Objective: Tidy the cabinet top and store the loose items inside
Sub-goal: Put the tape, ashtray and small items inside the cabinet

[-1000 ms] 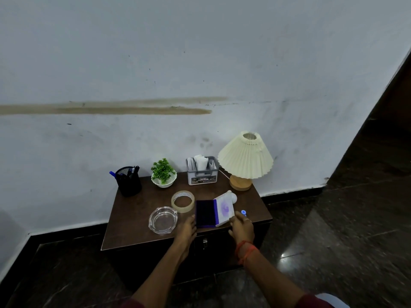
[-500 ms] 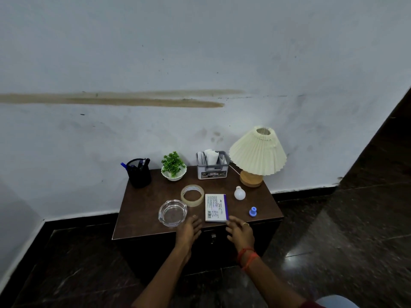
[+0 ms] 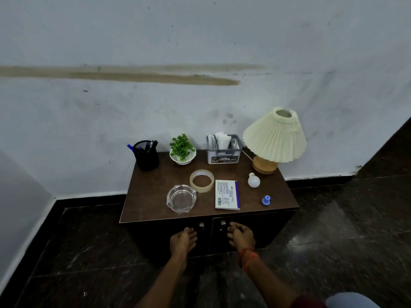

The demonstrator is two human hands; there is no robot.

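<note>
— Which hand is nearer a handle?
— Even. Lower centre, the left hand (image 3: 183,240), loose and empty, sits just left of the left door handle (image 3: 201,226). The right hand (image 3: 241,237), empty too, sits just right of the right door handle (image 3: 223,224). The box (image 3: 226,194) lies above on the cabinet top (image 3: 153,194).

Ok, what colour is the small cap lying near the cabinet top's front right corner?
The cap is blue; head view shows it best.
</note>
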